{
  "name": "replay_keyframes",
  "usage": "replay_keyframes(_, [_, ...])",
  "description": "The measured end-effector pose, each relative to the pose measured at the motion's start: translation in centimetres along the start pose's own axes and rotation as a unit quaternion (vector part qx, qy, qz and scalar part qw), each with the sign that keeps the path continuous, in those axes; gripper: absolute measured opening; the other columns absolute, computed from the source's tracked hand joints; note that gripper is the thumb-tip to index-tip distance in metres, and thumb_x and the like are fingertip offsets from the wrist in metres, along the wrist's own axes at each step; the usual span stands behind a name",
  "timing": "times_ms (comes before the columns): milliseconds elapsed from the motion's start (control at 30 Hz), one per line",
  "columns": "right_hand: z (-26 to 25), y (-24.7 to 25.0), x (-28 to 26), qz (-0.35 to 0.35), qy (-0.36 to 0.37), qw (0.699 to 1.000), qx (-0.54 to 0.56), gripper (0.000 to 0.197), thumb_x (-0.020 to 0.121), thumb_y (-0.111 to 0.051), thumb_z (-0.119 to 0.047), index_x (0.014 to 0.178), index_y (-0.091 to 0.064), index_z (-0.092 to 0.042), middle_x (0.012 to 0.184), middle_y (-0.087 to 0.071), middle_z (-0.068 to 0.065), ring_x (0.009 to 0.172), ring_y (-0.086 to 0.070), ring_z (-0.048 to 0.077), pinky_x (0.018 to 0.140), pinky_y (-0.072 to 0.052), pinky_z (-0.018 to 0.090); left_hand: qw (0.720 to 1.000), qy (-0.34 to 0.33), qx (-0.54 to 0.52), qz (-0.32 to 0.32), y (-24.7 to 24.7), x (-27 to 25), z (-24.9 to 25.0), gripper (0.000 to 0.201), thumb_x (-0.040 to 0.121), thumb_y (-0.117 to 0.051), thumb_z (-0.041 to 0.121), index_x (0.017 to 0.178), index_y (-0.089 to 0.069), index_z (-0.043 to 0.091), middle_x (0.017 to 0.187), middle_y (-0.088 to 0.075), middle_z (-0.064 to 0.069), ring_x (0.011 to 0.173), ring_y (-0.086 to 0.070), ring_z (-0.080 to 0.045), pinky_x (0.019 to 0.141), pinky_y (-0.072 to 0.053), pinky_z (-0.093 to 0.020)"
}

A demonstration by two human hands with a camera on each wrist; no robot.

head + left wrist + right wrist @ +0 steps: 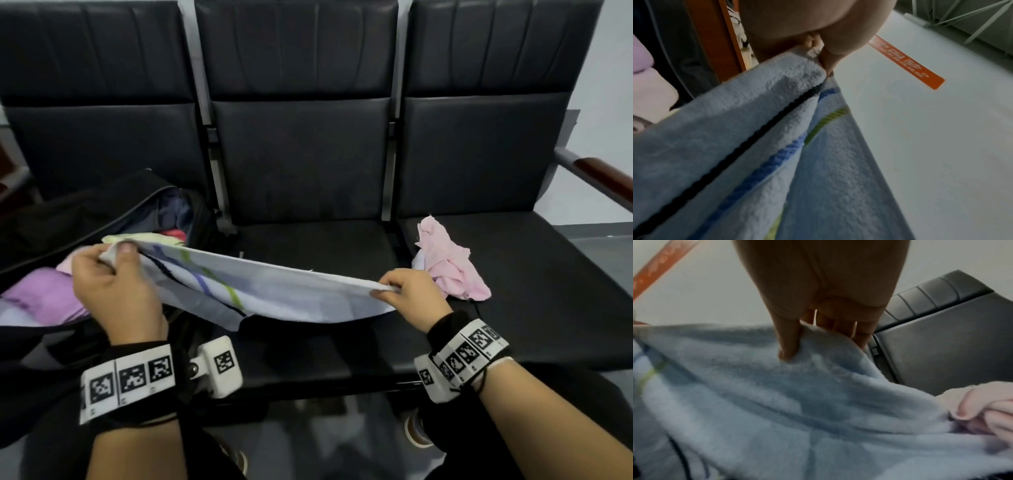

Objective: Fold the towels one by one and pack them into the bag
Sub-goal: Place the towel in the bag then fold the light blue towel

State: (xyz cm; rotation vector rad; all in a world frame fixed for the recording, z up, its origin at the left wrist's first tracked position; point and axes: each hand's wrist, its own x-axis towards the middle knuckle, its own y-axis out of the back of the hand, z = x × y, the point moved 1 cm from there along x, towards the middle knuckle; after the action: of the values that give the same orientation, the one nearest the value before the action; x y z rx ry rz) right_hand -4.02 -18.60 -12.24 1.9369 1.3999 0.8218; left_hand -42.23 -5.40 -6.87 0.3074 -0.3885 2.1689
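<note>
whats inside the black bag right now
Inside the black bag: a purple towel, a yellow-green one, and dark blue and red cloth further back. The left hand covers part; deeper layers are hidden.

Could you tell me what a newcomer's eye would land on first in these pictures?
First, the pale blue striped towel stretched across the middle, pinched at one end by the left hand and at the other by the right hand. Next, the open black bag on the left seat, already holding folded towels. Last, a crumpled pink towel lying on the right seat.
</note>
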Motion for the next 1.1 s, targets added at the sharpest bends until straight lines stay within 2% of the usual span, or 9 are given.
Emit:
replay_keyframes(100, [-0.7,0.5,0.2,0.041,-0.017,0.999,0.019,0.011,0.083,-0.075,-0.015,0.074,-0.069,-0.016,0.072,-0.065,-0.001,0.07,-0.058,0.015,0.068,-0.048,0.036,0.999,-0.001,0.017,0.027,0.9,1.4,-0.8,0.025,0.088,-0.059,0.03,0.09,-0.057,0.005,0.088,-0.057,-0.011,0.08,-0.055,-0.018,0.077,-0.053,-0.045])
replay_keyframes(300, [-7.6,2.2,1.5,0.177,0.134,0.961,0.163,0.016,0.079,-0.056,-0.007,0.079,-0.067,-0.02,0.077,-0.066,-0.01,0.074,-0.062,0.006,0.067,-0.042,0.008,0.999,0.022,0.016,-0.039,-1.2,-0.7,-0.2,0.011,0.084,-0.062,0.035,0.082,-0.052,0.032,0.092,-0.061,-0.002,0.086,-0.055,-0.014,0.088,-0.052,-0.041])
replay_keyframes(467, [-8.1,-1.1,0.4,0.022,0.082,0.98,0.178,0.025,0.079,-0.058,0.003,0.074,-0.066,-0.021,0.073,-0.067,-0.006,0.07,-0.061,0.006,0.066,-0.046,0.022,0.986,0.041,0.046,-0.157,-2.8,-2.7,-0.3,0.01,0.086,-0.062,0.032,0.08,-0.054,0.03,0.085,-0.058,0.003,0.083,-0.053,-0.015,0.081,-0.046,-0.035])
replay_keyframes(567, [-8.3,-3.7,-0.5,-0.055,0.095,0.973,0.202,0.017,0.083,-0.061,-0.011,0.075,-0.065,-0.025,0.072,-0.065,-0.009,0.066,-0.057,0.001,0.064,-0.044,0.019,0.97,0.047,0.075,-0.226,-3.4,-4.4,-1.0,0.012,0.09,-0.062,0.024,0.082,-0.055,0.028,0.084,-0.059,0.002,0.079,-0.055,-0.009,0.078,-0.045,-0.032])
replay_keyframes(667, [-8.8,-4.8,-0.2,-0.062,0.095,0.97,0.214,0.012,0.086,-0.059,-0.024,0.076,-0.065,-0.024,0.072,-0.065,-0.008,0.064,-0.056,0.005,0.063,-0.044,0.021,0.931,0.044,0.127,-0.34,-4.7,-6.8,-1.5,0.012,0.094,-0.062,0.013,0.095,-0.058,0.024,0.086,-0.06,0.006,0.073,-0.054,0.006,0.075,-0.042,-0.026])
replay_keyframes(800, [-8.3,-4.9,0.8,-0.037,0.062,0.972,0.225,0.017,0.092,-0.058,-0.013,0.085,-0.072,-0.021,0.075,-0.066,-0.012,0.07,-0.056,0.002,0.068,-0.045,0.023,0.806,0.048,0.131,-0.575,-6.6,-10.5,-1.5,0.038,0.097,-0.058,0.009,0.129,-0.057,0.03,0.102,-0.068,0.014,0.093,-0.063,0.006,0.089,-0.047,-0.015])
replay_keyframes(900, [-7.2,-4.6,1.0,-0.053,0.057,0.969,0.234,0.023,0.092,-0.053,-0.009,0.096,-0.074,-0.019,0.082,-0.07,-0.013,0.076,-0.06,0.002,0.071,-0.048,0.021,0.738,0.046,0.163,-0.653,-7.6,-12.5,-1.7,0.024,0.093,-0.058,0.022,0.114,-0.07,0.022,0.101,-0.074,-0.001,0.095,-0.068,-0.016,0.087,-0.052,-0.035])
replay_keyframes(1000, [-4.8,-4.0,0.9,-0.09,0.031,0.961,0.259,0.019,0.092,-0.061,-0.013,0.105,-0.073,-0.021,0.092,-0.073,-0.009,0.086,-0.066,0.001,0.08,-0.053,0.022,0.752,0.026,0.218,-0.622,-8.6,-13.4,-2.5,0.012,0.095,-0.062,0.02,0.087,-0.068,0.013,0.076,-0.067,-0.008,0.066,-0.056,-0.011,0.068,-0.048,-0.038])
replay_keyframes(1100, [0.4,-2.7,1.4,-0.013,-0.03,0.989,0.144,0.036,0.084,-0.071,-0.021,0.119,-0.065,-0.03,0.117,-0.068,-0.01,0.109,-0.056,-0.01,0.095,-0.046,0.023,0.779,0.036,0.244,-0.576,-9.1,-13.5,-3.2,0.02,0.097,-0.058,0.018,0.08,-0.062,0.008,0.071,-0.061,-0.006,0.064,-0.053,-0.014,0.065,-0.044,-0.038])
